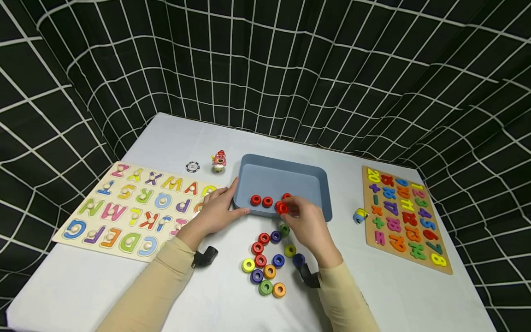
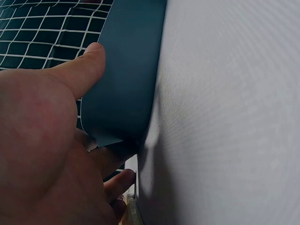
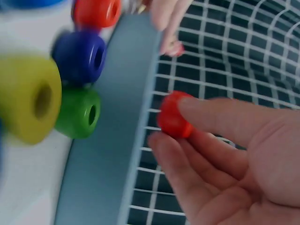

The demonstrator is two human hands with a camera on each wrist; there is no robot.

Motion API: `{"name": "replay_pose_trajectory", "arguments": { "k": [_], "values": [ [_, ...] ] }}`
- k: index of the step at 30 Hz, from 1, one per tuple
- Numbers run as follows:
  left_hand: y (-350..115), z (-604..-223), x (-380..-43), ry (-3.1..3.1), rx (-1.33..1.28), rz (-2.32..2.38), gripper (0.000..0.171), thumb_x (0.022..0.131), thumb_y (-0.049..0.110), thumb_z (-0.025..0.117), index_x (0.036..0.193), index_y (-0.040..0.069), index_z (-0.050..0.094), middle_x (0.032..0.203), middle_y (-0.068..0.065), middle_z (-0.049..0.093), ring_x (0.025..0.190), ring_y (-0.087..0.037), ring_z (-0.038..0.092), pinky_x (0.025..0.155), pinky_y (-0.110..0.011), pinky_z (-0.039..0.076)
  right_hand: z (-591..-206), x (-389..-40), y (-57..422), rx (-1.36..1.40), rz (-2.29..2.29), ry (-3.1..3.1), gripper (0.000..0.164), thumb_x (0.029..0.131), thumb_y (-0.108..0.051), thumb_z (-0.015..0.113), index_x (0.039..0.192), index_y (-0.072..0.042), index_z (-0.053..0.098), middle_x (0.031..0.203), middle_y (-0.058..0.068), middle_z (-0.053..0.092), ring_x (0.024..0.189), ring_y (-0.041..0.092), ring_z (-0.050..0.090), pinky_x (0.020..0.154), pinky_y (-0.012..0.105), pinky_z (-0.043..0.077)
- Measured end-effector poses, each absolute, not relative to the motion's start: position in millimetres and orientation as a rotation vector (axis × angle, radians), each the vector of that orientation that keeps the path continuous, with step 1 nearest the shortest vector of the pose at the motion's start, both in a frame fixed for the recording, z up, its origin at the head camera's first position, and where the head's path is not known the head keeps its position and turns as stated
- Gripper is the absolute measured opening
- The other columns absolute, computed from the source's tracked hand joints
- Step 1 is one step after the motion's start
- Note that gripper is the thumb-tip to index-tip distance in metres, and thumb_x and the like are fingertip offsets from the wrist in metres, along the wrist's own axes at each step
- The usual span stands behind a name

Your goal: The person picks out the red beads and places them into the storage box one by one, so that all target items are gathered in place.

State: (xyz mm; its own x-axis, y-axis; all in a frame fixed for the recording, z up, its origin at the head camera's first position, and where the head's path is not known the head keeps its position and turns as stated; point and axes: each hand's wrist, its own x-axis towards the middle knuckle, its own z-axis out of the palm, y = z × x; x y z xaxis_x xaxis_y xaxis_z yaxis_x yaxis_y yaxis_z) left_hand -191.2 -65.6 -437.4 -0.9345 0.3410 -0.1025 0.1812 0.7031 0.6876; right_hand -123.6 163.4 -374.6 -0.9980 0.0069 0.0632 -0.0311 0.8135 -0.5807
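Observation:
My right hand (image 1: pixel 306 226) pinches a red bead (image 3: pixel 174 115) between thumb and fingertips, over the front wall of the blue-grey tray (image 1: pixel 286 168). Inside the tray, along its front side, lie 3 more red beads (image 1: pixel 267 202), one of them partly behind the held bead. At the tray's front left corner is my left hand (image 1: pixel 217 212), its fingers along the left side and its straight thumb against the front wall (image 2: pixel 124 70). Between my forearms, loose beads with holes lie on the table: red (image 1: pixel 257 248), blue (image 1: pixel 278 261), green (image 1: pixel 265 287), yellow (image 1: pixel 248 265) and orange (image 1: pixel 280 290).
A wooden letter board (image 1: pixel 112 180) lies to the left, partly beneath my left hand. A number board (image 1: pixel 387 221) is on the right, with a small yellow-and-blue figure (image 1: pixel 360 216) beside it. Behind my left hand are a pink figurine (image 1: pixel 218 161) and a round chip (image 1: pixel 192 167).

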Motion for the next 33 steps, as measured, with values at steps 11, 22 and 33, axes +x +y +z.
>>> {"name": "replay_pose_trajectory", "arguments": {
  "k": [11, 22, 33],
  "values": [
    [-62.1, -443.5, -192.1, 2.695, 0.422, 1.031, 0.095, 0.085, 0.059, 0.062, 0.156, 0.028, 0.006, 0.154, -0.013, 0.037, 0.143, -0.034, 0.026, 0.115, -0.057, 0.018, -389.6, -187.0, 159.8, -0.02, 0.788, -3.028, 0.033, 0.085, -0.013, 0.07, 0.117, -0.006, 0.066, 0.107, 0.011, 0.071, 0.097, 0.026, 0.065, 0.084, 0.04, 0.053],
    [-66.6, -440.7, -194.1, 2.7, 0.401, 1.026, 0.095, 0.086, 0.059, 0.062, 0.156, 0.028, 0.006, 0.155, -0.011, 0.036, 0.144, -0.034, 0.025, 0.116, -0.057, 0.016, -384.5, -183.8, 156.4, 0.046, 0.843, -2.962, 0.032, 0.088, -0.01, 0.067, 0.119, -0.007, 0.066, 0.113, 0.012, 0.07, 0.103, 0.026, 0.067, 0.088, 0.04, 0.055],
    [-66.7, -440.9, -194.5, 2.696, 0.408, 1.031, 0.094, 0.086, 0.059, 0.062, 0.156, 0.031, 0.005, 0.155, -0.013, 0.035, 0.144, -0.034, 0.025, 0.115, -0.057, 0.017, -367.0, -134.4, 136.3, 0.279, 0.925, -2.998, 0.026, 0.088, -0.013, 0.07, 0.113, -0.009, 0.069, 0.107, 0.005, 0.072, 0.094, 0.017, 0.068, 0.082, 0.036, 0.056]
  ]
}}
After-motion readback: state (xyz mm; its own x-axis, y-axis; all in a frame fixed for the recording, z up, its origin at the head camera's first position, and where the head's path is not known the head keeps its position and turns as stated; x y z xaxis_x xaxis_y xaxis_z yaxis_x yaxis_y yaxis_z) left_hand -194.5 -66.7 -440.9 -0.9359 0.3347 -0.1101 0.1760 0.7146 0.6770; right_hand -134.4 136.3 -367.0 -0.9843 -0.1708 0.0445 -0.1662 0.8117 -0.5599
